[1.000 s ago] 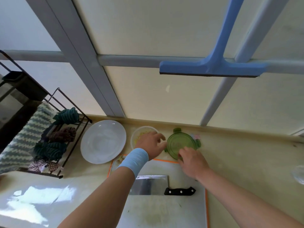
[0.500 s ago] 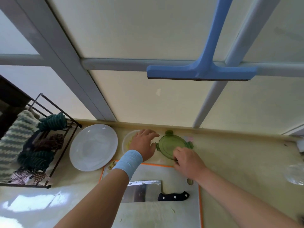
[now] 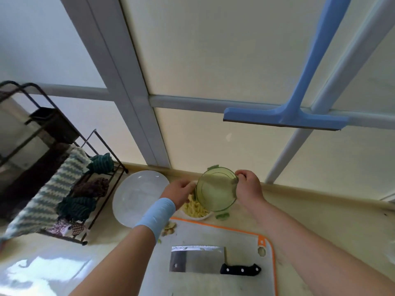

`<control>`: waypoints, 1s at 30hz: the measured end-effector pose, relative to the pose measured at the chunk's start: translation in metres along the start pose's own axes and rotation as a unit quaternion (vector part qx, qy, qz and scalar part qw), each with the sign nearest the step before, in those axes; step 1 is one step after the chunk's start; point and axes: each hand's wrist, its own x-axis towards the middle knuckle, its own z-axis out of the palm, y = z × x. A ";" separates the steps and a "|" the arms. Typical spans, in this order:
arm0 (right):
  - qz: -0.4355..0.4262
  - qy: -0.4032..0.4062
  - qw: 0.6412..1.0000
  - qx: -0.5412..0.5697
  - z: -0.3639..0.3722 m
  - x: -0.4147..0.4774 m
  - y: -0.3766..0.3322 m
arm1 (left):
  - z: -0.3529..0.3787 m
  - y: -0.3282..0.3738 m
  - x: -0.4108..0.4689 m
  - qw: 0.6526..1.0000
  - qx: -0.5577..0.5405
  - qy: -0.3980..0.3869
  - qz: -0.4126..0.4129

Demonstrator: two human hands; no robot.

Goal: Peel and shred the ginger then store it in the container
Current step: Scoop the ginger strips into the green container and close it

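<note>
Our right hand [image 3: 249,186] pinching the tilted round green plastic lid [image 3: 215,189] and our left hand [image 3: 179,192] gripping the small white container [image 3: 201,217], we risk spilling shredded ginger [image 3: 196,210] if it seats crooked.

Item count: two hands, the left hand [image 3: 180,192] and the right hand [image 3: 249,186], at centre frame; one green lid [image 3: 215,190]; one white container [image 3: 201,218]; one heap of ginger shreds [image 3: 195,210]; one white plate [image 3: 139,197] left of centre; one cutting board [image 3: 213,233] and one cleaver [image 3: 197,260] at lower centre; one blue squeegee [image 3: 284,119] at upper right; one wire rack [image 3: 111,151] at left, with four rolled cloths [image 3: 100,165] and one striped towel [image 3: 55,189]; one blue wristband [image 3: 157,215].
</note>
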 end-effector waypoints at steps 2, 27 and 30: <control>0.082 -0.045 0.994 0.064 0.019 0.004 0.003 | -0.010 -0.013 0.000 0.999 0.035 0.028 -0.018; -0.054 -0.060 0.949 -0.305 0.075 0.004 0.050 | -0.009 -0.053 0.019 0.967 0.217 0.008 -0.136; -0.035 -0.069 0.948 -0.310 0.075 0.003 0.044 | -0.007 -0.048 0.021 0.958 0.239 0.009 -0.156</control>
